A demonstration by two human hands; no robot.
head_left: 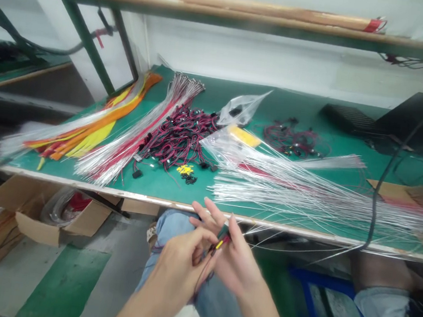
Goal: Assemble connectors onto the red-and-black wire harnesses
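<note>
Just in front of the table edge, my left hand is closed, its thumb and fingers pinching a thin cable with a small connector that shows black, red and yellow. Dark wire from it hangs below the fingers. My right hand is beside it, palm turned inward, fingers stretched out and thumb raised; the connector lies against or close to its palm. Beyond the hands, small yellow pieces and small black pieces lie on the green tabletop, next to a pile of red-and-black cables.
White and red wire bundles lie left, with orange and yellow ones farther left. More white wires cross the right side and overhang the edge. Clear bags, a hanging black cable, open cartons and another person's leg are around.
</note>
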